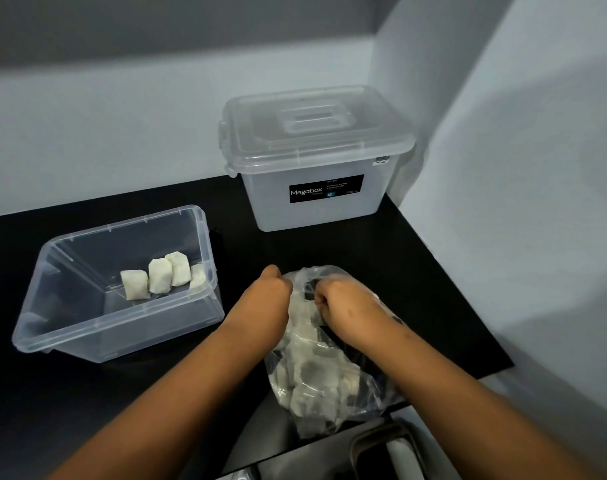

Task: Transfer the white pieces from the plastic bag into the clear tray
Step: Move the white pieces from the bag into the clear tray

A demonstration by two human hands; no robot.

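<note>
A clear plastic bag (316,372) holding several white pieces lies on the black table in front of me. My left hand (271,289) grips the bag's upper left edge. My right hand (340,299) grips the bag's upper right edge; both pull at its mouth. The clear tray (98,327) stands open to the left, tilted toward me. Several white pieces (160,275) stand in a row against its right wall.
A lidded translucent storage box (316,202) with a black label stands at the back, near the wall corner. The black table (416,271) ends at the right against a pale wall. A dark object with a metal rim (381,448) sits below the table's front edge.
</note>
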